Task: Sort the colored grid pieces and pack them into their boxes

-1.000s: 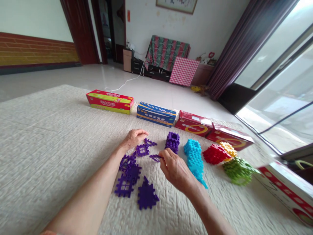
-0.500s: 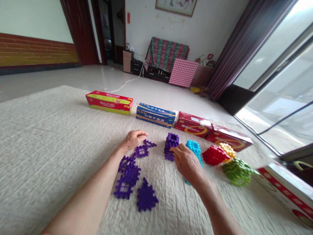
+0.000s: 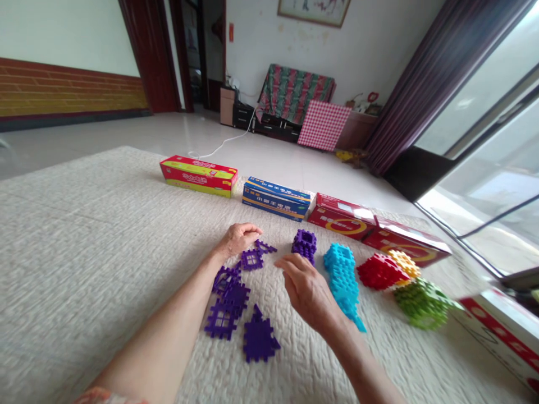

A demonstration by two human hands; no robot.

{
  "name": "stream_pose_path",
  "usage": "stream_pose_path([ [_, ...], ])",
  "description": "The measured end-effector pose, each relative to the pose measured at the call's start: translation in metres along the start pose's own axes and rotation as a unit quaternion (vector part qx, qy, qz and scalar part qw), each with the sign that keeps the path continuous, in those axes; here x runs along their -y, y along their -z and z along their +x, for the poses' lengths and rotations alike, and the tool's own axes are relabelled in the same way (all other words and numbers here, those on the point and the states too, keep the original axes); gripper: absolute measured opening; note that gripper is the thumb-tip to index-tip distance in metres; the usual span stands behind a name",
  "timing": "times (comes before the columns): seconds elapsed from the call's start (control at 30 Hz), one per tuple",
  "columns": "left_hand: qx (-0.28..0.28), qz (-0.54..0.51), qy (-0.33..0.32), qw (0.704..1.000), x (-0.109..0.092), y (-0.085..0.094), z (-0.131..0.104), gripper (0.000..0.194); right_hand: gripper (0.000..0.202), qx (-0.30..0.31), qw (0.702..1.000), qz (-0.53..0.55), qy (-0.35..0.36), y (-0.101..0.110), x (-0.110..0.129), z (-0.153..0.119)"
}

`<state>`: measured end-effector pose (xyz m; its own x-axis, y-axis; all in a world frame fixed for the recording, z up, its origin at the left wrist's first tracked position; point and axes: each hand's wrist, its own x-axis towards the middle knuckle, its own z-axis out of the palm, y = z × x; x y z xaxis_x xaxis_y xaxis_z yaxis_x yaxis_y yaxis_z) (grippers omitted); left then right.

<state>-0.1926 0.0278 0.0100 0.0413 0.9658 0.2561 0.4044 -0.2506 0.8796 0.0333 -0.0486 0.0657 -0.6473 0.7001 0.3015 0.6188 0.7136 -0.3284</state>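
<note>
My left hand (image 3: 241,238) rests on the beige quilted cover, fingers stretched out and holding nothing I can see. Just beside it lie a purple triangle frame (image 3: 265,247) and a purple window-shaped tile (image 3: 252,260). My right hand (image 3: 306,287) hovers palm down with fingers extended and no piece visible in it, though its underside is hidden. Behind it stands a stack of purple interlocking tiles (image 3: 304,243), its lower part partly covered by the hand. Towards me are flat purple tiles (image 3: 221,320) and a solid purple tile with small points (image 3: 259,339).
Right of my right hand lies a light-blue tile stack (image 3: 340,275), then red (image 3: 381,271), yellow (image 3: 405,264) and green (image 3: 423,303) piles. Battery boxes form a row behind: red-and-yellow (image 3: 199,177), blue (image 3: 275,199), dark red (image 3: 342,217). A white-and-red box (image 3: 505,331) sits far right.
My right hand has come off the purple stack and moved left and towards me, uncovering the light-blue stack. My left hand stays by the purple tiles. The view has shifted slightly.
</note>
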Motion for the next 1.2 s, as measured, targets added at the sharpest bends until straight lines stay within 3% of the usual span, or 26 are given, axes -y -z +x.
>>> stream_pose_path([
  [0.1, -0.002, -0.008, -0.001, 1.0, 0.002, -0.001, 0.0, 0.027, 0.041, 0.04, 0.998, 0.011, 0.052, -0.017, 0.01, 0.002],
  [0.27, -0.011, -0.005, 0.008, 1.0, -0.001, -0.002, 0.0, 0.026, 0.039, 0.063, 0.997, -0.01, 0.048, -0.031, 0.018, 0.007],
  [0.53, -0.011, -0.003, 0.001, 1.0, -0.001, -0.002, -0.002, 0.025, 0.034, 0.069, 0.997, 0.0, 0.041, -0.025, 0.015, 0.007],
  [0.87, 0.01, 0.003, 0.017, 1.0, -0.002, 0.0, -0.001, 0.026, 0.026, 0.094, 0.99, 0.106, -0.01, -0.02, 0.003, -0.002],
  [0.93, 0.036, 0.022, -0.002, 0.999, -0.004, 0.0, -0.002, 0.024, 0.027, 0.093, 0.99, 0.103, -0.016, -0.02, 0.003, -0.001],
  [1.07, 0.107, 0.118, -0.104, 0.982, -0.007, -0.001, -0.003, 0.023, 0.028, 0.091, 0.993, 0.073, -0.003, -0.02, 0.006, -0.001],
  [1.2, 0.147, 0.208, -0.151, 0.955, -0.009, -0.007, -0.004, 0.036, 0.025, 0.078, 0.995, 0.05, 0.037, -0.022, 0.008, -0.002],
])
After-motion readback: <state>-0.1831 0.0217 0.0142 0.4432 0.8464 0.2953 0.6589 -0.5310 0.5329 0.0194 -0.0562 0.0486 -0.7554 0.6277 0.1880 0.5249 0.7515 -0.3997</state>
